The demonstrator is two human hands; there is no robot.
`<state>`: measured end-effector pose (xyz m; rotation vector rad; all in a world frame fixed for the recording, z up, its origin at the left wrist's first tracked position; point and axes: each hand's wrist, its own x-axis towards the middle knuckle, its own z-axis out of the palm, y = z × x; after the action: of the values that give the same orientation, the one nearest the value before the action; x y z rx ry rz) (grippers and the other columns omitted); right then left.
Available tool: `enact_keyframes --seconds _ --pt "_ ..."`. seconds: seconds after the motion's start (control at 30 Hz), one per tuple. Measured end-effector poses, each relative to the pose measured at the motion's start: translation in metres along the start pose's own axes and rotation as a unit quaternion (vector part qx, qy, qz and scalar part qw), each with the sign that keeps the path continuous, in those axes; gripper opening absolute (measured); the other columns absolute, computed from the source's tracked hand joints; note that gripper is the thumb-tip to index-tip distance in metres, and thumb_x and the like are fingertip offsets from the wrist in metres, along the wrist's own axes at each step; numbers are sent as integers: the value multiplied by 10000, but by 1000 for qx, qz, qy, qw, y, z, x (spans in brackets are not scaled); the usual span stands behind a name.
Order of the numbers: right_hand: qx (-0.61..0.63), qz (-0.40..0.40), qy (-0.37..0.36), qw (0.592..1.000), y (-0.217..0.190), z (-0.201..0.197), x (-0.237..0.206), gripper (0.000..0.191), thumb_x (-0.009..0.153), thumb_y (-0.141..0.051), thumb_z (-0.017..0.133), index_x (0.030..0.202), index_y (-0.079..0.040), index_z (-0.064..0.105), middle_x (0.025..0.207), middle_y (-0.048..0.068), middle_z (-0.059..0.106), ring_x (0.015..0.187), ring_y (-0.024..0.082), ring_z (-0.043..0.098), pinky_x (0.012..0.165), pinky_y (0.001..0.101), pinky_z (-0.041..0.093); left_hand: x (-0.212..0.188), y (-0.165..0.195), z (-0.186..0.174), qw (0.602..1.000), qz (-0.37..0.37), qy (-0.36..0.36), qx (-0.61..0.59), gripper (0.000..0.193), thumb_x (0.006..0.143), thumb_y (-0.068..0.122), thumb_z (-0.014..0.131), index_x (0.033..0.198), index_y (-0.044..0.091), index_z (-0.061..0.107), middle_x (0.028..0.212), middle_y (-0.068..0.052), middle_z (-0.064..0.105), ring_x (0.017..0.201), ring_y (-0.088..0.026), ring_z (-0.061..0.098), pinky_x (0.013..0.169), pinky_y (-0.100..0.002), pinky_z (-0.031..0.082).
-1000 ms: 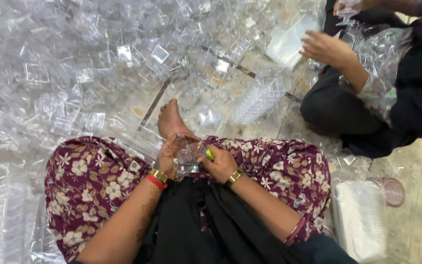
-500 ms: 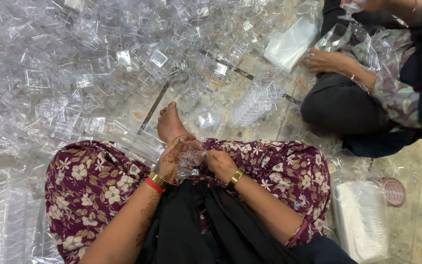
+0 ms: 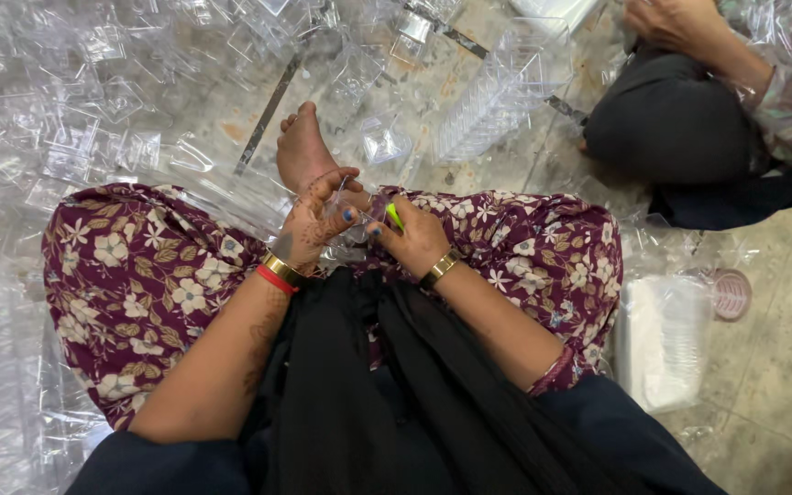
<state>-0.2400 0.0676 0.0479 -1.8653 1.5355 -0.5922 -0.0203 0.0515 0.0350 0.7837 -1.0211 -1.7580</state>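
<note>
Head view, looking down on a person seated cross-legged on the floor point(image 3: 781, 367), floral trousers, bare foot point(image 3: 302, 147) pointing forward

Work in hand: a small clear plastic piece point(image 3: 359, 215) held low over the lap, between both hands. Its exact shape is hard to read; it is transparent and mostly covered by fingers

Progress, judged from the lay of things: a very large heap of loose clear plastic containers point(image 3: 93, 119) spreads over the floor to the left and ahead, seemingly unsorted. A nested row of clear pieces point(image 3: 497, 92) lies ahead to the right, and a stack of clear containers point(image 3: 662, 339) sits beside the right knee. So some pieces look finished and gathered, but the bulk appears still to be handled

Grip: left hand point(image 3: 318, 220) curled around the piece from the left, fingers bent, thumb across the top, closed on it. Right hand point(image 3: 414, 240) pressed in from the right, pinching a small yellow-green tool point(image 3: 394, 215) against the piece; whether it is a blade or a marker cannot be told. Both hands clenched, touching each other

A second person sits at upper right; one hand point(image 3: 676, 23) of theirs shows, among more clear plastic
</note>
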Motion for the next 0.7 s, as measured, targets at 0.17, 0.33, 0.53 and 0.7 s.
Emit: enact_keyframes --seconds 0.17,0.33,0.53,0.7 --pt "11 18 -30 999 -14 -5 -1 560 995 -596 533 820 -72 623 671 158 602 624 365 642 588 435 492 1 8 2 999 32 9 1 757 847 267 869 1465 58 484 1309 -43 556 1200 -193 610 1007 -344 532" --pt "38 -85 13 996 -14 -9 -5 484 1019 -520 549 885 -69 667 674 143 615 618 337 633 565 402 477 6 0 -5 949 -48 23 -312 673 917 368 785 1373 -39 504 1234 -165 626 1115 -326 699 913 -459 606" --pt "97 -96 5 991 0 -16 -1 503 1007 -559 560 878 -83 656 666 129 590 603 326 623 586 390 490 7 -4 -5 913 -221 -82 -333 744 918 435 706 1454 -28 479 1291 -192 653 1155 -311 673 963 -442 584" --pt "9 -58 35 998 -6 -12 0 544 919 -615 628 874 -75 582 677 137 614 661 367 651 586 440 486 2 0 1 985 -67 -55 -152 773 900 381 808 1465 -14 459 1264 -131 637 1217 -243 625 1042 -373 545"
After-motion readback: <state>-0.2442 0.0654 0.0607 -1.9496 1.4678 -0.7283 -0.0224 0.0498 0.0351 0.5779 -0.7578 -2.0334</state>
